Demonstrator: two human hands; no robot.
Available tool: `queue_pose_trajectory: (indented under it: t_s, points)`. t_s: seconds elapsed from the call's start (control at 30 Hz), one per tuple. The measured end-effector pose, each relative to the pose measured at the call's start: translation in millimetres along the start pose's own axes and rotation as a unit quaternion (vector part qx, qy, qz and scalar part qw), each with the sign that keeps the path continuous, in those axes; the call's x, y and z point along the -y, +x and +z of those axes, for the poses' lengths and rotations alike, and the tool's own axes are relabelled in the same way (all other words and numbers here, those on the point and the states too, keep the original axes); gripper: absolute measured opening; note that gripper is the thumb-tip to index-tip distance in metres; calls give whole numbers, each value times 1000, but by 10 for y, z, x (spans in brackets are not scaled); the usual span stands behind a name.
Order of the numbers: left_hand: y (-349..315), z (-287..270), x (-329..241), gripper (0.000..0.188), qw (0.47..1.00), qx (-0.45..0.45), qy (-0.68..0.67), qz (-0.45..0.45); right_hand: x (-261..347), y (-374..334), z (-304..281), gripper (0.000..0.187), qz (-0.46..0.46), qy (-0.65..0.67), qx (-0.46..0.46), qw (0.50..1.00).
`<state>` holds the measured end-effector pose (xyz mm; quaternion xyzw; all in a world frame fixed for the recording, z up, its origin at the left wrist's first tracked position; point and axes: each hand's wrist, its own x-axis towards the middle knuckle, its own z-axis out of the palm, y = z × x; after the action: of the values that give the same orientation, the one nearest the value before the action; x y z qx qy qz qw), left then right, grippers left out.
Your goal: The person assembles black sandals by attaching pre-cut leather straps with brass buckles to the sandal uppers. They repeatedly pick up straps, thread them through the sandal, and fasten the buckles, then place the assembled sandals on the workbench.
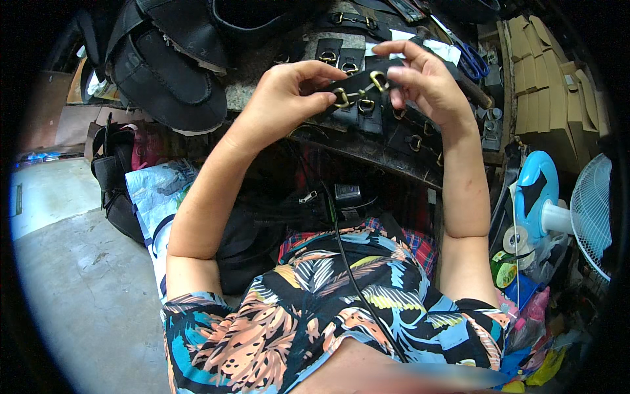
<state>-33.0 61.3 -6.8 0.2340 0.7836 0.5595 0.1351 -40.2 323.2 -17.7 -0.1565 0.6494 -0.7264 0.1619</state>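
My left hand (282,92) pinches one end of a black leather strap (356,81) between thumb and fingers. A gold-toned metal horsebit (361,93) with a ring at each side is mounted on it. At the strap's other end, my right hand (425,82) has its thumb and fingers around the edge, with the index finger raised above. Both hands hold the strap over the front of a dark workbench. Below and behind it lie several similar black straps (369,117) with gold rings, some partly covered by my hands.
Black leather shoe uppers (167,79) are piled at the bench's left. Blue-handled scissors (471,60) lie at the back right, near a wooden-handled tool (476,93). Tan cardboard boxes (548,92) are stacked at right, above a blue and white fan (541,197). A cable (341,243) hangs down my front.
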Motion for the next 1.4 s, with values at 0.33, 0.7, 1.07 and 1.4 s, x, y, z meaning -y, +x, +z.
queue_pose_trajectory:
  t_s: [0.33,0.7,1.07,1.4]
  points:
    - [-10,-107,22,33,988,17,-87,-124,25,21,-59,40,9,77,-22,997]
    - [-88,-144,82,46,960,11,-262,-102,-32,31,-41,52,-18,-23,-28,999]
    - [-272,-215,60,27,979,-142,144,12,376,-244,-574,36,-281,-32,-263,922]
    - [-406,-193,161,24,929,-120,322,136,525,-880,-777,41,-255,-100,-322,906]
